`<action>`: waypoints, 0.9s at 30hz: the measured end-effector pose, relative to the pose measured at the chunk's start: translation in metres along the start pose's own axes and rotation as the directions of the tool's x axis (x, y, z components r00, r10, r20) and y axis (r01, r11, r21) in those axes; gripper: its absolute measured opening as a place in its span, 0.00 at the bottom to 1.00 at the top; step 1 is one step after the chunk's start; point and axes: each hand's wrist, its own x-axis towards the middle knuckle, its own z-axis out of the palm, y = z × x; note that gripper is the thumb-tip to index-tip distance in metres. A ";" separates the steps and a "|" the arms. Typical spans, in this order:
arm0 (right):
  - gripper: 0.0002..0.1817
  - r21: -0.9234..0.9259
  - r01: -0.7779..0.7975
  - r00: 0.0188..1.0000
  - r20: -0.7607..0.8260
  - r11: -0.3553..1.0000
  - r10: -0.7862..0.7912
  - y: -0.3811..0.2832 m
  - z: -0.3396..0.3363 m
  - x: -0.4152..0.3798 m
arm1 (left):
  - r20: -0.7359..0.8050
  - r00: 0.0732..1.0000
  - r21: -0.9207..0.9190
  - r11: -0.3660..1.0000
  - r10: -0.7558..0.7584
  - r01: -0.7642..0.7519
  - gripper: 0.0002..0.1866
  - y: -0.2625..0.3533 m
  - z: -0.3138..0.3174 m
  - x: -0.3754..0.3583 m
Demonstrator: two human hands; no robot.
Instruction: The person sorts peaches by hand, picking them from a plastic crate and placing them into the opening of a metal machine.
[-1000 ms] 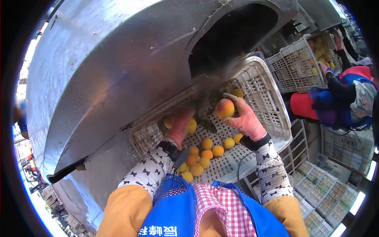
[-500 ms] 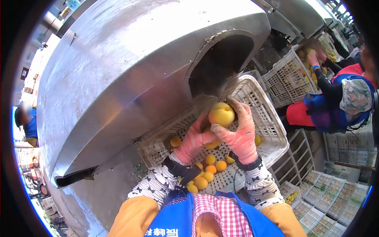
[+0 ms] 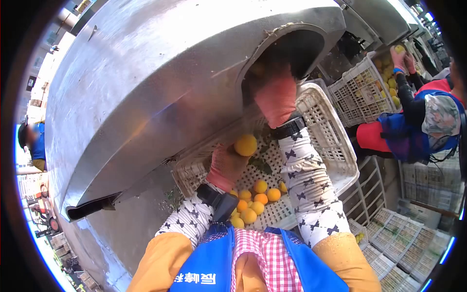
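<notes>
My left hand (image 3: 227, 166), in a pink work glove, is closed around a yellow-orange peach (image 3: 245, 145) above the white plastic crate (image 3: 335, 168). My right hand (image 3: 278, 100), gloved the same way, reaches into the dark opening (image 3: 304, 44) in the metal machine (image 3: 165, 102). Its fingers are lost in shadow, so what they touch is hidden. Several smaller peaches (image 3: 249, 215) lie in the near part of the crate. Some green leaves (image 3: 262, 165) rest on the crate's bottom, between my hands.
At the right, a co-worker in a blue vest (image 3: 433, 114) handles fruit over another white crate (image 3: 362, 92). Stacked crates (image 3: 404, 238) stand at the lower right beside a metal rack (image 3: 367, 187). Another person (image 3: 36, 146) is at the far left.
My right hand has left the large peach and gone up into the machine's opening. My left hand has moved left and down, with a peach in it. The co-worker has lifted a fruit.
</notes>
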 end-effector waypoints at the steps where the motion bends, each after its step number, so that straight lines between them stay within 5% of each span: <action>1: 0.27 0.102 0.065 0.994 -0.088 0.993 -0.056 0.000 -0.002 0.012 | 0.006 1.000 0.003 1.000 -0.010 0.010 0.21 0.003 0.001 0.001; 3: 0.31 0.229 -0.002 0.999 -0.033 0.974 0.009 -0.013 -0.044 -0.006 | -0.140 0.990 -0.515 0.854 -0.004 -0.070 0.17 0.013 0.004 0.009; 4: 0.35 0.345 -0.071 0.997 0.028 0.936 0.065 -0.017 -0.064 -0.022 | -0.147 0.989 -0.514 0.855 -0.006 -0.071 0.17 0.020 -0.002 0.012; 5: 0.41 0.309 -0.041 0.989 0.148 0.950 -0.005 -0.009 -0.069 -0.042 | 0.082 0.993 -0.961 0.257 -0.082 0.101 0.16 0.030 -0.009 0.014; 6: 0.41 0.307 -0.242 0.890 0.449 0.921 0.084 -0.016 -0.082 -0.054 | 0.291 0.956 -0.836 -0.480 0.027 0.267 0.16 0.038 -0.013 0.015; 7: 0.41 0.328 -0.140 0.892 0.452 0.934 -0.025 -0.013 -0.082 -0.067 | 0.291 0.956 -0.835 -0.481 0.024 0.266 0.16 0.042 -0.013 0.014; 8: 0.40 0.292 -0.112 0.902 0.431 0.950 -0.026 -0.016 -0.082 -0.076 | 0.145 0.989 -0.989 0.024 -0.020 0.146 0.17 0.047 -0.013 0.013; 9: 0.39 0.255 -0.084 0.912 0.409 0.963 -0.029 -0.020 -0.082 -0.082 | -0.007 1.000 -0.852 0.523 0.016 -0.014 0.18 0.052 -0.013 0.013; 10: 0.39 0.255 -0.086 0.914 0.406 0.963 -0.025 -0.024 -0.083 -0.087 | -0.003 1.000 -0.851 0.525 0.018 -0.012 0.18 0.059 -0.014 0.012; 12: 0.39 0.374 -0.417 0.848 0.489 0.828 0.206 -0.027 -0.083 -0.091 | 0.120 0.990 -0.991 -0.053 0.070 0.124 0.18 0.082 -0.023 0.015; 13: 0.39 0.376 -0.417 0.850 0.484 0.827 0.208 -0.026 -0.083 -0.092 | 0.122 0.990 -0.991 -0.050 0.074 0.126 0.18 0.084 -0.025 0.016; 15: 0.39 0.405 -0.080 0.960 0.278 0.911 -0.039 -0.023 -0.082 -0.094 | 0.301 0.953 -0.928 -0.242 -0.039 0.283 0.22 0.088 -0.029 0.016; 16: 0.40 0.393 -0.122 0.948 0.317 0.911 -0.010 -0.023 -0.084 -0.092 | 0.296 0.954 -0.930 -0.240 -0.038 0.279 0.22 0.092 -0.032 0.017; 18: 0.39 0.416 -0.217 0.934 0.352 0.883 0.064 -0.028 -0.095 -0.087 | 0.109 0.989 -0.988 0.119 0.099 0.097 0.27 0.102 -0.039 0.019; 21: 0.38 0.378 -0.305 0.905 0.400 0.874 0.142 -0.029 -0.097 -0.085 | -0.009 0.992 -0.969 0.244 0.123 -0.039 0.30 0.114 -0.034 0.016; 24: 0.39 0.314 -0.098 0.964 0.266 0.944 0.012 -0.025 -0.091 -0.080 | 0.035 0.998 -0.998 0.059 0.048 0.032 0.29 0.117 -0.035 0.020; 27: 0.39 0.313 -0.026 0.970 0.236 0.950 -0.052 -0.023 -0.087 -0.077 | 0.127 0.992 -0.987 0.094 -0.021 0.129 0.27 0.113 -0.029 0.020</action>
